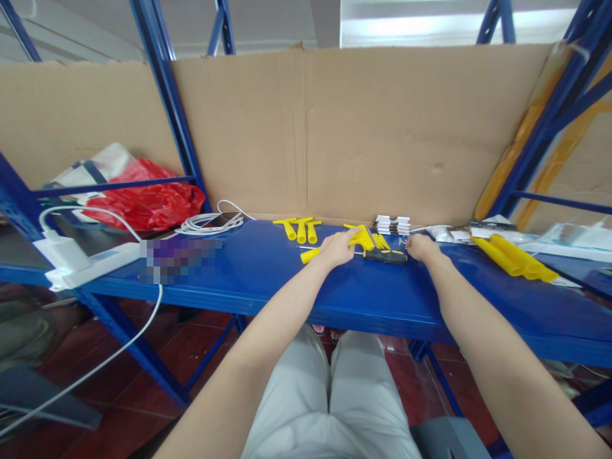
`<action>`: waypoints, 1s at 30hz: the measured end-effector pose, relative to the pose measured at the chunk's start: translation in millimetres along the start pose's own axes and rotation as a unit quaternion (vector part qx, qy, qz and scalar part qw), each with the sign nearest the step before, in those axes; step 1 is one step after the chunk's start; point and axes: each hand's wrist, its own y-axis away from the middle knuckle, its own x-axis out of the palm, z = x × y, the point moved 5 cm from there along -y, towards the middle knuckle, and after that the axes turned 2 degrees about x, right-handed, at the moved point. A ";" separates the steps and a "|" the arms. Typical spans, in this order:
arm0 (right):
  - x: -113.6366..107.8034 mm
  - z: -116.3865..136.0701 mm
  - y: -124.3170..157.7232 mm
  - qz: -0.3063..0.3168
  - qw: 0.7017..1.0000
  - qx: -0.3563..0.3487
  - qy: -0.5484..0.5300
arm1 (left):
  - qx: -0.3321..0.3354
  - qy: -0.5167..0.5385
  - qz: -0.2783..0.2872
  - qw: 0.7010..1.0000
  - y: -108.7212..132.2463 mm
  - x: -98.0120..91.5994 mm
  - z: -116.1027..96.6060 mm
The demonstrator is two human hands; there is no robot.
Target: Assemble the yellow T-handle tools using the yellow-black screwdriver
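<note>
My left hand (337, 249) is closed on a yellow plastic piece (362, 237) with a flat wide head, near the middle of the blue shelf. A yellow tube (310, 255) shows just left of that hand. Beside it lies a screwdriver (385, 256) with a black and yellow handle. My right hand (422, 247) is closed at some small metal bits (402, 242) right of the screwdriver; what its fingers hold is too small to name. White packs (392, 225) are stacked behind. Several small yellow parts (380, 241) lie between the hands.
Yellow T-shaped pieces (301, 230) stand at the back. Larger yellow tubes (519, 258) lie at the right among plastic bags. A coiled white cable (210, 223), a red bag (148, 194) and a power strip (102, 264) are at the left. Cardboard (373, 134) closes the back.
</note>
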 end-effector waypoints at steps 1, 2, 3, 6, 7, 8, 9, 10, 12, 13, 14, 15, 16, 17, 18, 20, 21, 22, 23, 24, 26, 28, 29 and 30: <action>-0.1 0.8 0.3 0.000 1.000 -0.003 0.005 | 0.000 -0.001 0.000 1.000 0.0 -0.1 0.0; -0.3 1.8 0.8 0.001 1.000 -0.006 0.010 | 0.000 -0.001 0.000 1.000 0.0 -0.1 -0.1; -0.8 2.9 1.6 0.002 1.000 -0.008 0.015 | 0.000 -0.003 0.000 1.000 -0.1 0.0 -0.2; -2.6 7.0 4.6 0.003 0.999 -0.019 0.032 | -0.001 -0.006 -0.001 1.000 -0.4 0.4 -0.2; -3.1 8.4 5.6 0.004 0.999 -0.024 0.039 | -0.001 -0.008 -0.002 1.000 -0.6 0.7 -0.1; -3.5 9.8 6.4 0.004 0.999 -0.028 0.046 | -0.002 -0.010 -0.001 1.000 -0.8 1.0 0.0; -3.7 11.0 7.0 0.004 0.998 -0.033 0.052 | -0.001 -0.011 -0.001 1.000 -1.0 1.4 0.2; -3.8 12.1 7.5 0.005 0.998 -0.038 0.057 | 0.000 -0.013 0.000 1.000 -1.2 1.8 0.2; -3.7 13.6 8.0 0.007 0.997 -0.043 0.067 | 0.000 -0.015 0.001 1.000 -1.4 2.2 0.2; -3.5 14.1 8.2 0.009 0.996 -0.045 0.070 | 0.001 -0.015 0.002 1.000 -1.4 2.3 0.1; -3.3 14.6 8.3 0.010 0.996 -0.046 0.073 | 0.001 -0.016 0.002 1.000 -1.3 2.2 -0.1; -3.2 14.9 8.4 0.011 0.996 -0.047 0.075 | 0.001 -0.016 0.003 1.000 -1.1 2.1 -0.4; -3.2 15.3 8.5 0.012 0.996 -0.048 0.076 | 0.001 -0.017 0.003 1.000 -0.9 1.8 -0.7; -3.3 15.8 8.7 0.011 0.996 -0.050 0.076 | 0.002 -0.018 0.002 1.000 -0.7 1.5 -1.0; -3.4 16.2 8.8 0.010 0.996 -0.052 0.076 | 0.002 -0.018 0.003 1.000 -0.5 1.3 -1.4; -3.5 17.1 9.2 0.011 0.996 -0.055 0.075 | 0.001 -0.019 0.004 1.000 -0.3 1.0 -1.9; -3.5 17.4 9.4 0.012 0.996 -0.056 0.074 | 0.001 -0.019 0.004 1.000 -0.2 0.9 -2.0; -3.4 17.7 9.5 0.014 0.996 -0.056 0.074 | 0.000 -0.019 0.004 1.000 -0.1 0.8 -2.1; -3.4 17.8 9.5 0.015 0.996 -0.055 0.074 | 0.000 -0.018 0.004 1.000 -0.1 0.7 -2.2; -3.5 18.0 9.4 0.015 0.996 -0.056 0.074 | 0.000 -0.015 0.004 1.000 0.0 0.6 -2.2; -3.5 18.4 9.1 0.013 0.995 -0.058 0.074 | 0.001 -0.007 0.002 1.000 0.1 0.3 -2.2; -2.8 18.2 8.3 0.014 0.995 -0.061 0.073 | 0.002 0.001 0.001 1.000 0.2 0.0 -2.1; -2.3 17.9 7.8 0.014 0.995 -0.062 0.073 | 0.003 0.005 0.001 1.000 0.2 -0.2 -2.1; -1.8 17.5 7.3 0.015 0.995 -0.062 0.072 | 0.003 0.007 0.001 1.000 0.3 -0.3 -2.1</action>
